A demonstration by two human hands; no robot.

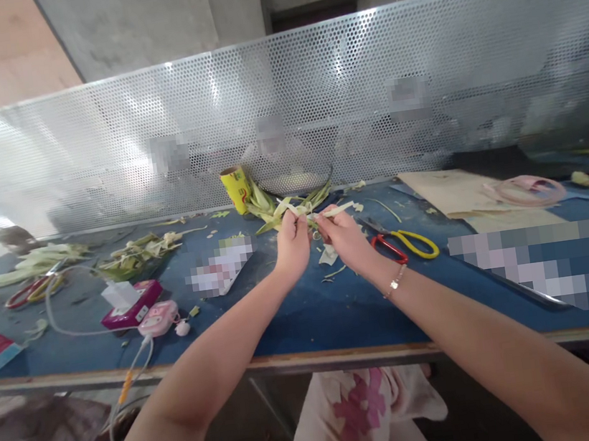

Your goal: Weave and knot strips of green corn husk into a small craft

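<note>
The leaf strips [273,218] are pale green, the scissors [399,235] red and yellow.

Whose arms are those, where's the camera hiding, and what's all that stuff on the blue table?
There's no robot here, just a person working with bare hands. The camera sits on that person's head, looking forward and down, so you see almost what they see, slightly squashed.

The left hand and right hand are close together in the middle, both pinching pale leafy strips.

On the blue table, scissors with one red and one yellow handle lie beside the right hand. Further left are a purple box with white tissue poking out and more leafy pieces. A yellow cylinder stands behind the hands. At the back is a metal screen full of tiny holes.
</note>
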